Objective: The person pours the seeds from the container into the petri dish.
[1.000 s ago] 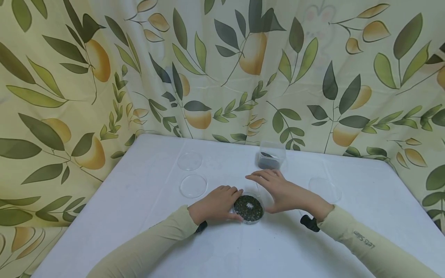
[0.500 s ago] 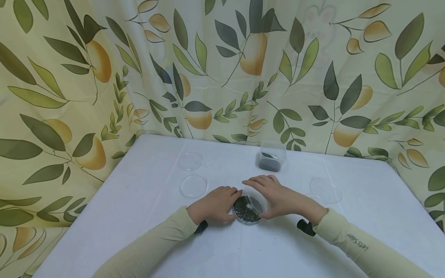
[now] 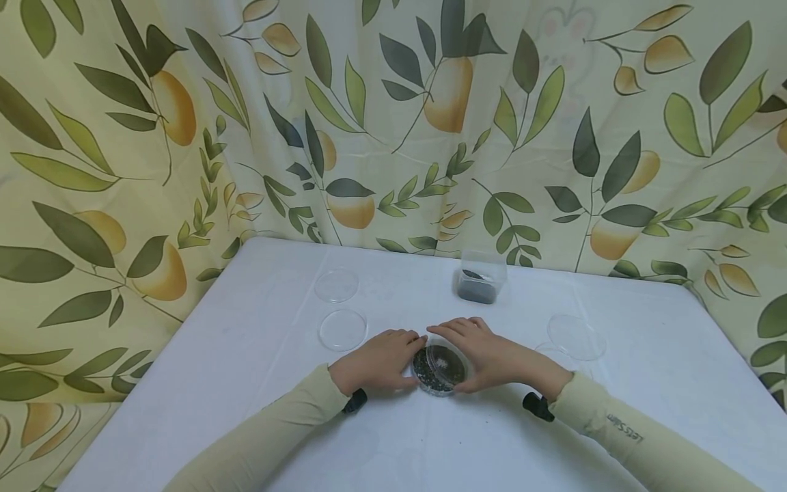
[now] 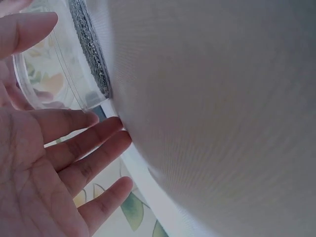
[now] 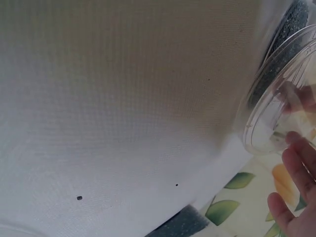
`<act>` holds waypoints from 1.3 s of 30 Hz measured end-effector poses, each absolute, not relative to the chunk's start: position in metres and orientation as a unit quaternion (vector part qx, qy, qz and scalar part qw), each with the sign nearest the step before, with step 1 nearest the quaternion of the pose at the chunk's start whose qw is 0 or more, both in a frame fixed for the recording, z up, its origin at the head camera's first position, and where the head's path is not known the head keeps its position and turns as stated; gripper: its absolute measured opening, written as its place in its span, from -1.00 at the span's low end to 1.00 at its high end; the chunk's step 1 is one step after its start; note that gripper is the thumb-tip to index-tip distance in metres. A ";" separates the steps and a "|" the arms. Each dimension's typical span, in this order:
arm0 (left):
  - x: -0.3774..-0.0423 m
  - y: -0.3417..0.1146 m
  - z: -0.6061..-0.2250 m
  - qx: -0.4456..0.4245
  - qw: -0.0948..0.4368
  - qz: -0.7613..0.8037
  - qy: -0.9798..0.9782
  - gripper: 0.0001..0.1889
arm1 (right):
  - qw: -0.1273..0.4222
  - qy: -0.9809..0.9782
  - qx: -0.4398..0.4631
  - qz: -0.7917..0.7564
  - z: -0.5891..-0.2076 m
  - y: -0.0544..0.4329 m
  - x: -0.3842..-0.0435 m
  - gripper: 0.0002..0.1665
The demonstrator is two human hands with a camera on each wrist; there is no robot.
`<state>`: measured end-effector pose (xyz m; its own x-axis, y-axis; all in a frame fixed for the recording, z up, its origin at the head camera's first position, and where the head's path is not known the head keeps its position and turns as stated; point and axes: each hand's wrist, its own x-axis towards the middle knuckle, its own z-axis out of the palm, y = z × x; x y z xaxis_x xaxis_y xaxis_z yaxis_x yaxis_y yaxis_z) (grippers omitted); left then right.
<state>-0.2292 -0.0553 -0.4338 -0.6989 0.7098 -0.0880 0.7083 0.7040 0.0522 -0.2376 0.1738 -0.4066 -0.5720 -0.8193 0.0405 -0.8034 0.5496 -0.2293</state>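
The dish (image 3: 434,393), already filled with dark grains (image 3: 424,371), is gripped on the table (image 3: 270,410) by the left hand (image 3: 378,360). Above the dish, the lid (image 3: 447,365) is held tilted by the right hand (image 3: 488,353), apparently not yet seated.

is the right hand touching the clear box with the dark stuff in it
Apart. The head view shows a strip of white tablecloth between the right hand and the clear box beyond it.
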 end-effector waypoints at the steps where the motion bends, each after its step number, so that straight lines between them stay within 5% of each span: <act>1: -0.230 -0.056 -0.434 0.385 0.050 0.010 0.921 -0.25 | 0.036 0.879 -0.462 -0.111 -0.407 0.174 -0.238 0.18; 21: -0.230 -0.061 -0.432 0.385 0.051 0.009 0.922 -0.35 | 0.056 0.878 -0.462 -0.111 -0.408 0.165 -0.237 -0.03; 39: -0.227 -0.070 -0.432 0.363 0.076 0.005 0.929 -0.33 | 0.102 0.879 -0.452 -0.113 -0.414 0.157 -0.240 -0.01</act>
